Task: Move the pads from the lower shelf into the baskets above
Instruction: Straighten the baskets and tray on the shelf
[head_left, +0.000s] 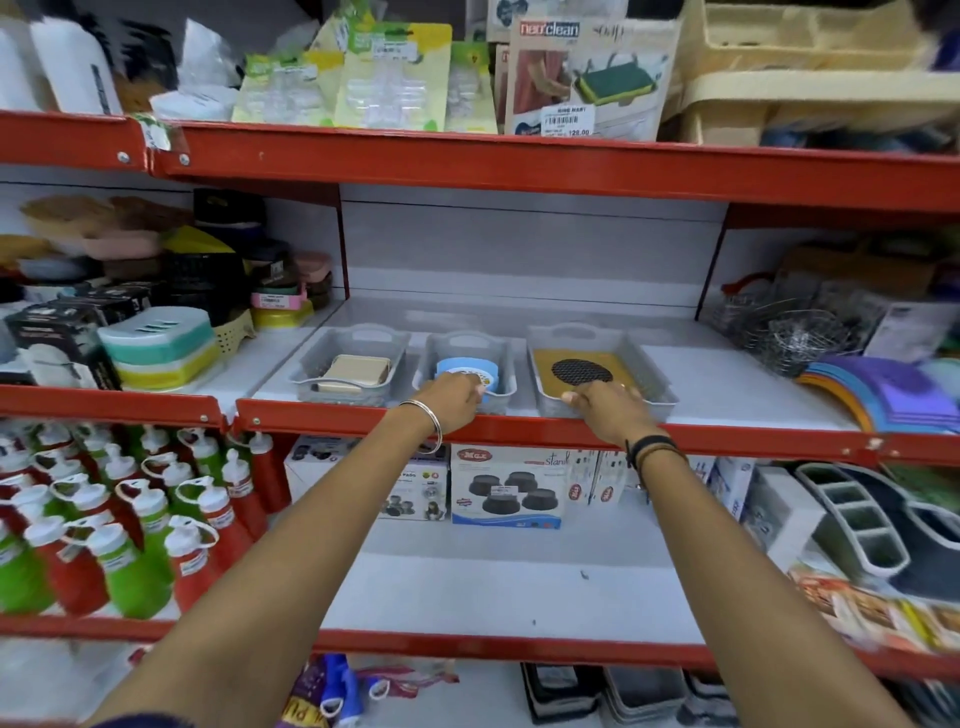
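My left hand (454, 400) covers the blue pad (467, 370)'s front edge. Right hand (608, 408) hides the yellow pad (545, 361)'s near corner. Shelf stock at 1 o'clock is blurred.

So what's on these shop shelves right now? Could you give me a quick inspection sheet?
Surface: white middle shelf with a red front edge.
Job's things: three grey baskets; left basket holds cream pads, middle basket a blue round item, right basket a yellow pad with a black disc.
Clutter: sauce bottles, boxes, wire baskets.
Grippers: left hand at the middle basket, right hand on the right basket's front.
Cables: nothing seen.
Surroundings: stocked shelves above and below.
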